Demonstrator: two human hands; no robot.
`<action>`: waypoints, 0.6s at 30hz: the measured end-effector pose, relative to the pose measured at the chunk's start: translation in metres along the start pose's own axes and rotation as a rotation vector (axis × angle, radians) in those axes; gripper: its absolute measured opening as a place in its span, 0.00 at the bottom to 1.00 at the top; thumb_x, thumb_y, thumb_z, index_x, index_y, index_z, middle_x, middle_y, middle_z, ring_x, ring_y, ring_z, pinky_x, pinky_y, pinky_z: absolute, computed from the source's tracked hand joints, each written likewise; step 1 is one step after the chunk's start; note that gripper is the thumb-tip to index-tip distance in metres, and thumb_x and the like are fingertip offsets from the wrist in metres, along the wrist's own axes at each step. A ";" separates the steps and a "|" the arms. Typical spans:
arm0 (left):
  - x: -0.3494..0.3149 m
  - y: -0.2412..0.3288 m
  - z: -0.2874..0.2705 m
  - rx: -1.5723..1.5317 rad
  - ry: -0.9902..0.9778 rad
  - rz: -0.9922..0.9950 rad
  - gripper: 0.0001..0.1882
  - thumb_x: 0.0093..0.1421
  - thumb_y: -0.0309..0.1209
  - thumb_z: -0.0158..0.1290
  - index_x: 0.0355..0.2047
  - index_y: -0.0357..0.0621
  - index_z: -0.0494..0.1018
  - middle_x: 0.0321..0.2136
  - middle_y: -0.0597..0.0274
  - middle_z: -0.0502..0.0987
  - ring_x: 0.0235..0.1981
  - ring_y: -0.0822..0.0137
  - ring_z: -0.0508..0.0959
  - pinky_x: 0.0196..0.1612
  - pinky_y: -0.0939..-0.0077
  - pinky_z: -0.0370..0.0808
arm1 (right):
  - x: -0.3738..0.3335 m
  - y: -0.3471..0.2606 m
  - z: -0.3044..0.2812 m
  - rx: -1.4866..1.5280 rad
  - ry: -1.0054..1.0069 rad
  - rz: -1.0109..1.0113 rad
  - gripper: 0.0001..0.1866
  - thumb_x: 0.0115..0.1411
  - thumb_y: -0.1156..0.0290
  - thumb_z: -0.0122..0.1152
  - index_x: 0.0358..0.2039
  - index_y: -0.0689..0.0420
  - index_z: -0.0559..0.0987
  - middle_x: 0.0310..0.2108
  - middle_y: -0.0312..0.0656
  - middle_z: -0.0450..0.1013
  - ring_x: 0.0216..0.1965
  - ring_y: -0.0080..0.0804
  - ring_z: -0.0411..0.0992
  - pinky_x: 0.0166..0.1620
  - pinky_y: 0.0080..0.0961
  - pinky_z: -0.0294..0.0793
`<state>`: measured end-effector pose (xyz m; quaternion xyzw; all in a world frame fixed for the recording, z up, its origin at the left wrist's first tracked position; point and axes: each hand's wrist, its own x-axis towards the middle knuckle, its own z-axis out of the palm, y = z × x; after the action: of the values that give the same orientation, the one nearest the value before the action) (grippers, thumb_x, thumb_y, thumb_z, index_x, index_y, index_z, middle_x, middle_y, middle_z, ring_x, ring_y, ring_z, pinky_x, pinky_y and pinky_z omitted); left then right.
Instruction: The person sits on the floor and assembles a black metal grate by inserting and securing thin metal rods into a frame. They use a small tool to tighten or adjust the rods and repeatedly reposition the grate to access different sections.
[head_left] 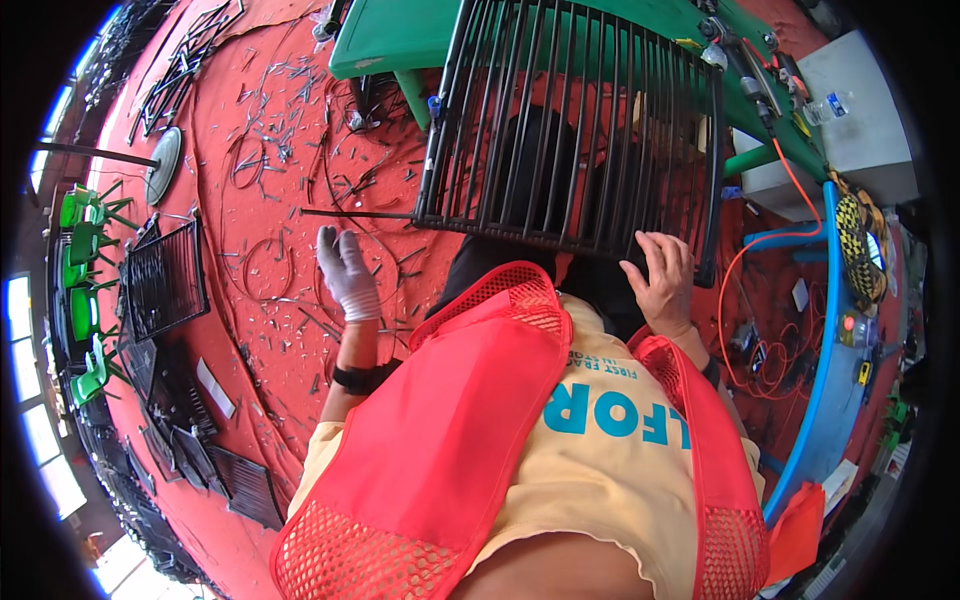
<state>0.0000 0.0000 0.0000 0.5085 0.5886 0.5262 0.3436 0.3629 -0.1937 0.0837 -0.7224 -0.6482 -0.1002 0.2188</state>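
A black slatted frame (568,238) slants from the green table over my lap, with many thin bars running lengthwise. From its lower left corner a thin dark strip (350,214) sticks out to the left. My left hand (348,278), in a whitish glove, is raised just below that strip's outer end; its fingers are stretched and hold nothing. Bare, my right hand (663,280) is at the frame's lower edge toward the right corner, fingers apart and fingertips at the rail. Whether they press on it I cannot tell.
The green table (385,50) carries a hand tool (755,95) with an orange hose (735,260). To the right stands a blue-edged bench (826,350). Dark scraps litter the red floor (280,200). Black slatted panels (165,280), green chairs (85,240) and a round-based stand (165,165) are at left.
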 end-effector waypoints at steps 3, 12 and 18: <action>-0.020 0.044 0.014 0.325 -0.051 0.529 0.27 0.58 0.33 0.55 0.55 0.33 0.63 0.51 0.47 0.68 0.52 0.51 0.69 0.54 0.65 0.67 | -0.006 0.000 0.001 0.010 0.009 -0.012 0.20 0.47 0.70 0.66 0.42 0.56 0.76 0.37 0.39 0.68 0.41 0.38 0.67 0.45 0.34 0.65; -0.057 0.111 0.108 0.326 -0.910 1.134 0.29 0.46 0.37 0.61 0.49 0.44 0.70 0.52 0.55 0.69 0.50 0.53 0.69 0.51 0.60 0.66 | -0.027 0.006 0.011 0.096 0.192 0.001 0.23 0.45 0.74 0.68 0.44 0.52 0.75 0.39 0.36 0.67 0.42 0.36 0.67 0.45 0.35 0.66; -0.068 0.106 0.137 0.474 -0.969 1.162 0.25 0.44 0.33 0.61 0.47 0.53 0.73 0.51 0.65 0.68 0.39 0.58 0.71 0.42 0.62 0.69 | -0.058 0.035 -0.010 -0.106 0.152 0.182 0.26 0.45 0.73 0.67 0.48 0.52 0.73 0.45 0.38 0.66 0.49 0.37 0.65 0.51 0.37 0.64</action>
<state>0.1708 -0.0357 0.0648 0.9664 0.1100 0.2022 0.1143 0.3900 -0.2525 0.0611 -0.7792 -0.5553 -0.1685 0.2368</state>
